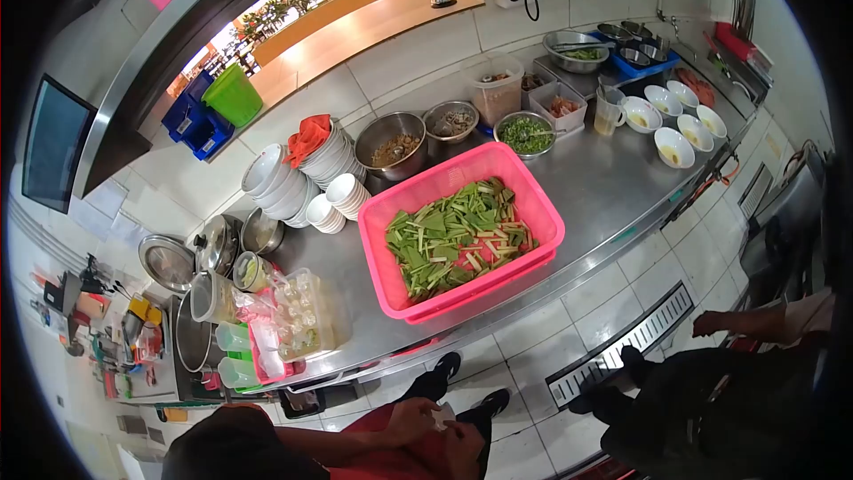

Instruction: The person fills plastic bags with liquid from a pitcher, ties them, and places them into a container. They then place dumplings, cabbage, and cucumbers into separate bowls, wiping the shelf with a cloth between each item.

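Observation:
Near the bottom edge, over a red apron, my left hand (410,420) and my right hand (463,449) are close together with fingers bent inward. Between them is a small white piece (442,416), thin like paper or tissue; its exact kind is too small to tell. Both hands are closed at it and stay apart from the counter. Nearest on the steel counter (582,213) is a pink basket (380,253), holding cut green leaves and stems (458,231).
White bowls (267,182) are stacked behind the basket; several more (673,149) stand far right. Containers (306,307) crowd the left end. Metal bowls (391,147) line the wall. Another person's hand (711,324) shows at right, above a floor drain (622,342).

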Action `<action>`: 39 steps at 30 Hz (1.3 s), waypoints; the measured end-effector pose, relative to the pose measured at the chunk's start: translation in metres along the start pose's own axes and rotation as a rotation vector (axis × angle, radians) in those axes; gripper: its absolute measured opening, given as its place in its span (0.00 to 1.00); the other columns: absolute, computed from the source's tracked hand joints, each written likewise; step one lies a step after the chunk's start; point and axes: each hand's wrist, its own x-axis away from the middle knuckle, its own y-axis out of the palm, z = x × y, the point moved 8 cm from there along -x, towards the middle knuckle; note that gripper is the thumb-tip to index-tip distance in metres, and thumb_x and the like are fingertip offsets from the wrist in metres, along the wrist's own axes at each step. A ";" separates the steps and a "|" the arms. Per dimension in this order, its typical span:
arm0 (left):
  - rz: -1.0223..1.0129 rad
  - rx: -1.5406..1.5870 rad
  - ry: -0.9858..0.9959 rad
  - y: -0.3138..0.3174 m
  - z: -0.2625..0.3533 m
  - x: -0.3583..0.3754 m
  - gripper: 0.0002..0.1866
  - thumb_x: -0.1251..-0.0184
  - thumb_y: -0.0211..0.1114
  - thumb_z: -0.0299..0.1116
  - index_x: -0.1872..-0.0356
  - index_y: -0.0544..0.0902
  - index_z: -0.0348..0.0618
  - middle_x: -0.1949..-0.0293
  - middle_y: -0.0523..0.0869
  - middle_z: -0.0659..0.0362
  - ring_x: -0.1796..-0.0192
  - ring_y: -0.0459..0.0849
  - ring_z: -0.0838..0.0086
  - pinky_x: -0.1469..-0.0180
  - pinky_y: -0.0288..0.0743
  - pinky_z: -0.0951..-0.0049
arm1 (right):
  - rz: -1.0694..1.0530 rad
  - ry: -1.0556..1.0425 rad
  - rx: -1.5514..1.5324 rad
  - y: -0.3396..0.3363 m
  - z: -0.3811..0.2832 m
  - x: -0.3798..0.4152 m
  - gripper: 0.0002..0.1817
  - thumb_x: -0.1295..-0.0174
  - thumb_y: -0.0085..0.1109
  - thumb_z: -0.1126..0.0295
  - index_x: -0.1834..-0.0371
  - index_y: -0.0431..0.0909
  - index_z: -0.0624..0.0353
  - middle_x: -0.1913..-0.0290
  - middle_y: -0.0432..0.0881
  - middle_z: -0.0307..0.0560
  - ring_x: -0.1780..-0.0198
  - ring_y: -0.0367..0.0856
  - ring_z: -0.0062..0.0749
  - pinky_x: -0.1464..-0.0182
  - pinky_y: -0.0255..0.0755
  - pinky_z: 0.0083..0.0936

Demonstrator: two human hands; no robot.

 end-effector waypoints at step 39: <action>-0.069 -0.093 0.998 -0.035 0.164 0.075 0.20 0.27 0.52 0.38 0.39 0.74 0.42 0.30 0.63 0.49 0.25 0.56 0.65 0.26 0.27 0.54 | -0.343 -0.397 0.012 -0.100 -0.200 -0.045 0.06 0.45 0.65 0.74 0.64 0.84 0.59 0.72 0.83 0.50 0.69 0.84 0.35 0.68 0.74 0.26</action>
